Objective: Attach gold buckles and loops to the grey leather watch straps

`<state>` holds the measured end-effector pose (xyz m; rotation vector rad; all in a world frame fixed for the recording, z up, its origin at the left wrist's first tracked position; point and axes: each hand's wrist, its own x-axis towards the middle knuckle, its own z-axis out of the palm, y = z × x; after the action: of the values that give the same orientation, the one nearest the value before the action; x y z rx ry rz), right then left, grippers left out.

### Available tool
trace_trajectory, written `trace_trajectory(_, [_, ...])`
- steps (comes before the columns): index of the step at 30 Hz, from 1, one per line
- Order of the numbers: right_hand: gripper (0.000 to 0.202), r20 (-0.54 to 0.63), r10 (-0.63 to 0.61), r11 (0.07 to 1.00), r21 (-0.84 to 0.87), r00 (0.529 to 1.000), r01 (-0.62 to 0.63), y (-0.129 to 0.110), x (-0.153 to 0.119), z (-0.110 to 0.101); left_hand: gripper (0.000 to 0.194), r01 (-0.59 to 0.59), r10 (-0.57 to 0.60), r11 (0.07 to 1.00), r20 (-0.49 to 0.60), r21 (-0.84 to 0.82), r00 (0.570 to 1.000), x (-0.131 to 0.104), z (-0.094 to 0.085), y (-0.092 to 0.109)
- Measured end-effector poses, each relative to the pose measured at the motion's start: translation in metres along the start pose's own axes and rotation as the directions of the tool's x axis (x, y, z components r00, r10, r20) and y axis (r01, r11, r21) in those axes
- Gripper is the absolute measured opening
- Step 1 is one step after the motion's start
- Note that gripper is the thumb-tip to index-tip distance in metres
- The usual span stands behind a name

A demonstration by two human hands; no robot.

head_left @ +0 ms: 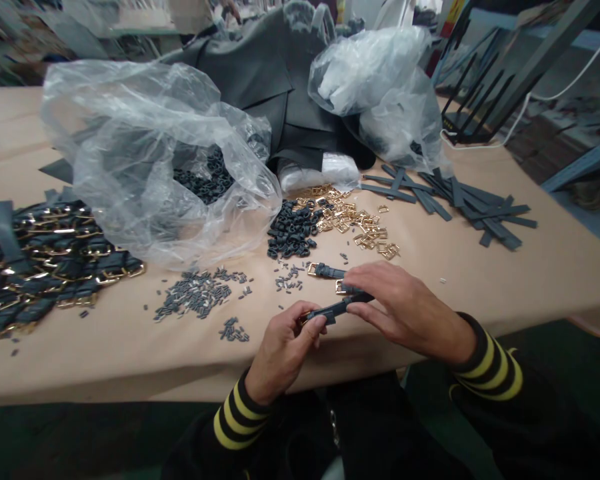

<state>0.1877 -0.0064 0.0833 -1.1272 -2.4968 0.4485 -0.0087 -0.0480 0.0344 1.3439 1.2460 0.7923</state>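
Observation:
Between my two hands, near the table's front edge, is a dark grey buckle strap [334,309]. My left hand [289,343] pinches its buckle end between thumb and fingers, mostly covering the buckle. My right hand [405,303] has its thumb and fingers closed around the strap's other part. Just beyond lie two more straps with gold buckles, a farther buckle strap [325,270] and a nearer buckle strap [344,288], both partly hidden by my right hand. Small dark keeper loops [293,230] and loose gold buckles [363,223] lie in piles past them.
Small grey pieces [195,293] lie scattered left of my hands. Finished-looking buckle straps [50,257] are heaped at far left. A clear plastic bag [145,167] holds more dark loops. Flat strips [485,207] lie at right, near a black router-like device [470,127].

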Motion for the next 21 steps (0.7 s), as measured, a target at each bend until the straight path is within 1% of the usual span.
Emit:
trace_trajectory(1, [0.018,0.134,0.028,0.999,-0.034,0.991,-0.023,0.001,0.000,-0.002,0.019,-0.007,0.006,1.000,0.015,0.026,1.000,-0.001,0.000,0.000])
trace_trajectory(3, [0.020,0.355,0.089,0.995,-0.077,0.931,-0.065,0.002,0.001,-0.003,0.020,-0.018,0.015,0.997,0.038,0.071,0.999,-0.002,0.000,0.000])
trace_trajectory(4, [0.022,0.430,0.105,0.994,-0.083,0.897,-0.077,0.002,0.001,-0.003,0.020,-0.021,0.017,0.996,0.048,0.085,0.999,-0.003,0.001,0.000])
trace_trajectory(6, [0.024,0.513,0.094,0.996,-0.047,0.853,-0.081,0.002,0.004,-0.003,0.020,-0.023,0.016,0.995,0.070,0.101,0.997,-0.003,0.002,0.001])
trace_trajectory(8, [0.025,0.555,0.058,0.997,0.017,0.830,-0.081,0.000,0.006,-0.002,0.019,-0.021,0.010,0.992,0.084,0.128,0.996,-0.003,0.004,0.001])
trace_trajectory(11, [0.025,0.565,0.043,0.992,0.072,0.824,-0.101,-0.002,0.010,0.002,0.020,-0.023,0.006,0.978,0.079,0.207,0.997,0.000,0.007,0.002])
trace_trajectory(13, [0.023,0.599,0.041,0.971,0.166,0.800,-0.174,-0.003,0.012,0.005,0.020,-0.031,0.015,0.967,0.065,0.254,0.998,0.002,0.008,0.001])
trace_trajectory(15, [0.024,0.650,0.023,0.923,0.277,0.759,-0.265,-0.003,0.012,0.008,0.019,-0.042,0.025,0.959,0.064,0.279,0.998,0.004,0.007,0.000])
trace_trajectory(16, [0.025,0.659,0.012,0.905,0.313,0.752,-0.289,-0.002,0.012,0.009,0.019,-0.049,0.028,0.958,0.074,0.284,0.997,0.004,0.006,-0.001])
trace_trajectory(17, [0.025,0.650,0.005,0.899,0.329,0.760,-0.288,-0.001,0.011,0.011,0.018,-0.055,0.030,0.956,0.089,0.287,0.996,0.005,0.005,-0.003])
trace_trajectory(19, [0.024,0.607,-0.003,0.910,0.331,0.795,-0.249,0.001,0.009,0.014,0.016,-0.066,0.032,0.955,0.120,0.290,0.992,0.006,0.003,-0.005])
trace_trajectory(21, [0.023,0.576,-0.007,0.914,0.336,0.818,-0.228,0.003,0.007,0.018,0.015,-0.082,0.042,0.951,0.136,0.299,0.990,0.007,0.002,-0.006])
